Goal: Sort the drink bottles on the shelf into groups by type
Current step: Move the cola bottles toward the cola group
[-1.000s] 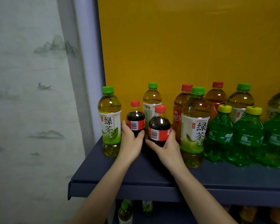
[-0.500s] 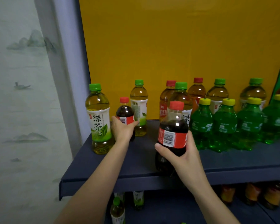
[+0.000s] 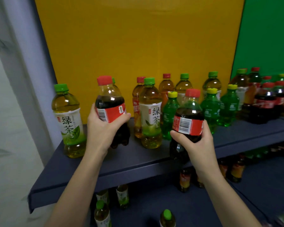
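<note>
My left hand (image 3: 102, 128) grips a red-capped cola bottle (image 3: 109, 102) lifted just above the dark blue shelf (image 3: 72, 167). My right hand (image 3: 195, 141) grips a second cola bottle (image 3: 188, 118) held out past the shelf's front edge. A green tea bottle (image 3: 67, 118) stands at the shelf's left end and another green tea bottle (image 3: 151, 113) between my hands. Behind stand red-capped tea bottles (image 3: 166, 86), more green tea, and green soda bottles (image 3: 211, 107) with yellow caps. Several cola bottles (image 3: 263, 102) are grouped at the far right.
A yellow back panel (image 3: 138, 38) and a green panel (image 3: 266, 33) stand behind the shelf. A lower shelf (image 3: 261, 187) holds more bottles, some green tea (image 3: 102, 213) at the left and darker drinks under the right side. A pale wall (image 3: 7, 112) lies at the left.
My left hand has lifted its cola bottle off the shelf and brought it forward. My right hand has carried its cola to the right. The view has turned right, revealing the cola group.
</note>
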Action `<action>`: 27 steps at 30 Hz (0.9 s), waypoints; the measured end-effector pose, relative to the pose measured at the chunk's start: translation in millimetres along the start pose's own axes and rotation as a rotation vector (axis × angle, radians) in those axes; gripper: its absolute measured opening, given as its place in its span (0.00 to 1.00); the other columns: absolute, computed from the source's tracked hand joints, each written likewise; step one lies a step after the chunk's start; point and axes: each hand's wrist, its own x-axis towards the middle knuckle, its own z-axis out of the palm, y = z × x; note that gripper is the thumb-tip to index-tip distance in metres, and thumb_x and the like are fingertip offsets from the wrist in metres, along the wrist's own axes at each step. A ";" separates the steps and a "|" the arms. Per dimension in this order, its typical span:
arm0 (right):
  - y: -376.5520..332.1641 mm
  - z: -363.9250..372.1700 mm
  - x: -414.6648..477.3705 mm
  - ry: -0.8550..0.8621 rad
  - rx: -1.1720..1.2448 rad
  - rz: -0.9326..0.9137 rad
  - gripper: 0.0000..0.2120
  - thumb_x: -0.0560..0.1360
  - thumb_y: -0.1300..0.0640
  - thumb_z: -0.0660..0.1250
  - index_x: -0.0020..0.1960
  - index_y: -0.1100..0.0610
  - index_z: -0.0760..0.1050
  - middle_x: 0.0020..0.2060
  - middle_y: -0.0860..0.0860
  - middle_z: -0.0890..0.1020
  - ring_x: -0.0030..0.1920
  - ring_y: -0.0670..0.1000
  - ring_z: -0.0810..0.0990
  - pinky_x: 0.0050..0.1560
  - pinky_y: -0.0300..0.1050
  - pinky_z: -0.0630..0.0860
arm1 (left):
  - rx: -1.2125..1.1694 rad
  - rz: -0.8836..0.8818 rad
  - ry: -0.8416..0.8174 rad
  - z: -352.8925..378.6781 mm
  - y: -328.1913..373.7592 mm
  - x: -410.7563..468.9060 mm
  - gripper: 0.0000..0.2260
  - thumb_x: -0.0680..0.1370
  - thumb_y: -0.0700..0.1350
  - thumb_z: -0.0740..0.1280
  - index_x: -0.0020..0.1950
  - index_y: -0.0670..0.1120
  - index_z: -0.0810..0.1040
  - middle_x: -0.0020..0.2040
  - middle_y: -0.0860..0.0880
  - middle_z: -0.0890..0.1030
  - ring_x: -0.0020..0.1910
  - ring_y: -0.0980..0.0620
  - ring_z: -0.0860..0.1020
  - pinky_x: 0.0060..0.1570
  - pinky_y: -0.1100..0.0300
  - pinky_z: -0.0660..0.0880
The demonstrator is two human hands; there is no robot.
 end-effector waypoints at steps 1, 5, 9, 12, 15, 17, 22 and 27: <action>-0.8 -9.1 1.5 0.019 -0.012 0.001 0.22 0.64 0.58 0.76 0.52 0.45 0.71 0.45 0.44 0.80 0.45 0.40 0.79 0.42 0.34 0.76 | -0.042 0.000 -0.021 6.8 6.1 -2.2 0.20 0.65 0.40 0.76 0.48 0.56 0.72 0.44 0.55 0.78 0.41 0.61 0.78 0.39 0.68 0.75; -4.4 -53.0 7.3 0.107 -0.067 0.006 0.21 0.64 0.56 0.75 0.53 0.47 0.71 0.47 0.46 0.79 0.46 0.43 0.79 0.45 0.39 0.76 | -0.150 -0.024 -0.118 42.2 20.1 -11.2 0.26 0.56 0.46 0.80 0.50 0.55 0.74 0.46 0.54 0.80 0.43 0.58 0.80 0.41 0.64 0.77; -8.5 -109.9 12.4 0.177 -0.115 -0.003 0.21 0.66 0.56 0.75 0.54 0.46 0.71 0.47 0.44 0.79 0.46 0.40 0.79 0.45 0.36 0.75 | -0.188 -0.029 -0.224 95.7 26.9 -26.4 0.26 0.54 0.48 0.77 0.49 0.57 0.73 0.45 0.56 0.79 0.40 0.63 0.79 0.38 0.69 0.76; -9.2 -162.1 14.7 0.222 -0.160 0.001 0.21 0.65 0.55 0.75 0.52 0.42 0.70 0.47 0.42 0.79 0.45 0.38 0.79 0.45 0.36 0.75 | -0.210 -0.023 -0.294 145.0 29.8 -43.6 0.23 0.60 0.41 0.79 0.47 0.56 0.72 0.44 0.56 0.78 0.38 0.65 0.78 0.38 0.69 0.75; -9.0 -217.9 16.1 0.253 -0.207 0.006 0.21 0.66 0.55 0.75 0.50 0.40 0.68 0.46 0.42 0.78 0.44 0.37 0.78 0.43 0.36 0.75 | -0.232 -0.034 -0.330 198.3 31.4 -63.3 0.24 0.59 0.40 0.79 0.48 0.55 0.73 0.44 0.55 0.79 0.38 0.64 0.79 0.37 0.70 0.75; -9.4 -256.2 17.7 0.273 -0.240 0.003 0.21 0.66 0.56 0.75 0.49 0.39 0.68 0.46 0.41 0.78 0.43 0.35 0.78 0.41 0.34 0.75 | -0.246 -0.053 -0.349 235.0 34.7 -77.2 0.25 0.58 0.40 0.79 0.48 0.55 0.74 0.44 0.55 0.79 0.37 0.64 0.79 0.36 0.69 0.75; -9.1 -351.8 25.4 0.294 -0.310 0.008 0.21 0.66 0.55 0.75 0.49 0.40 0.68 0.45 0.41 0.78 0.43 0.37 0.78 0.42 0.35 0.75 | -0.275 -0.084 -0.382 323.3 47.7 -116.4 0.28 0.53 0.44 0.80 0.49 0.55 0.74 0.44 0.55 0.79 0.37 0.65 0.79 0.35 0.70 0.74; -4.6 -437.3 36.6 0.334 -0.338 -0.007 0.21 0.66 0.57 0.75 0.51 0.42 0.68 0.45 0.43 0.78 0.42 0.37 0.78 0.40 0.34 0.75 | -0.291 -0.103 -0.405 406.4 53.8 -154.7 0.22 0.63 0.37 0.78 0.48 0.54 0.74 0.44 0.55 0.79 0.36 0.66 0.78 0.34 0.71 0.74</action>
